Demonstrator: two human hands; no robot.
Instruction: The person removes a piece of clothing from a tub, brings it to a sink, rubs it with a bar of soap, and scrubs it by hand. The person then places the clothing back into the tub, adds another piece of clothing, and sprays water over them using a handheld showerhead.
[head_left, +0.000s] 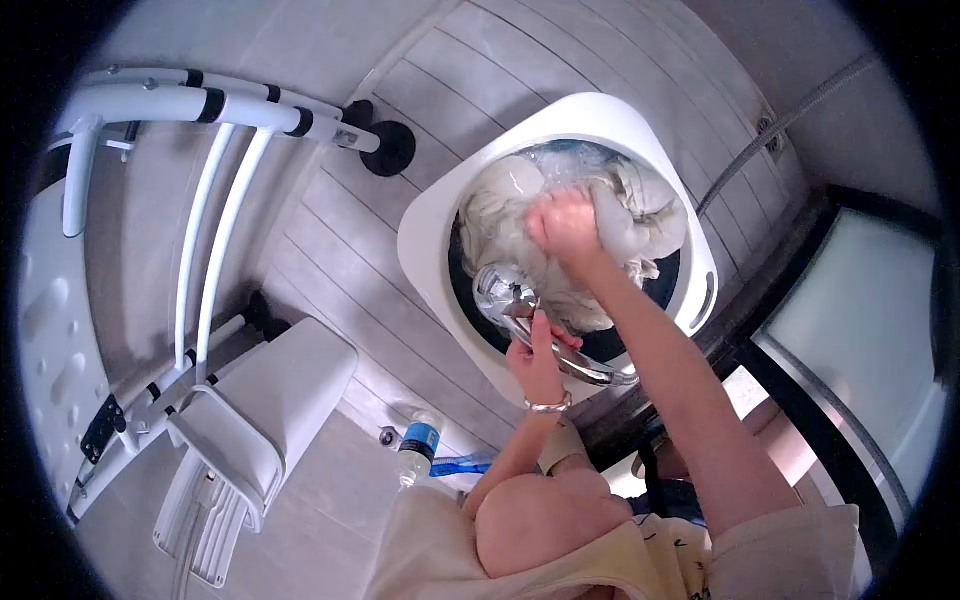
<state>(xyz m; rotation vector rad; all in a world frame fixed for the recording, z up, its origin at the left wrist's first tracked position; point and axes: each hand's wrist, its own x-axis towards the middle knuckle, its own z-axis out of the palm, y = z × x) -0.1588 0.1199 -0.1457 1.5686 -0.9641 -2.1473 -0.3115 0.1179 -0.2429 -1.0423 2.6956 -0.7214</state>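
A white basin (425,255) with a dark inside stands on the floor, holding wet cream cloth (492,195) and some water. My right hand (565,225) is closed in the basin, its fingers curled against the cloth; a pale fold rises beside the knuckles. Near the basin's front rim, my left hand (540,362) is wrapped round a chrome shower head (506,291), the thumb along its handle. The round head hangs over the cloth, and its spray face cannot be made out. A bracelet circles my left wrist.
White tubular rails (250,115) with black feet and a white bin (285,400) stand left. A blue-labelled bottle (419,445) and a blue brush-like item (462,465) lie by my knee. A metal hose (780,130) runs down the right wall near a black-framed glass panel (850,290).
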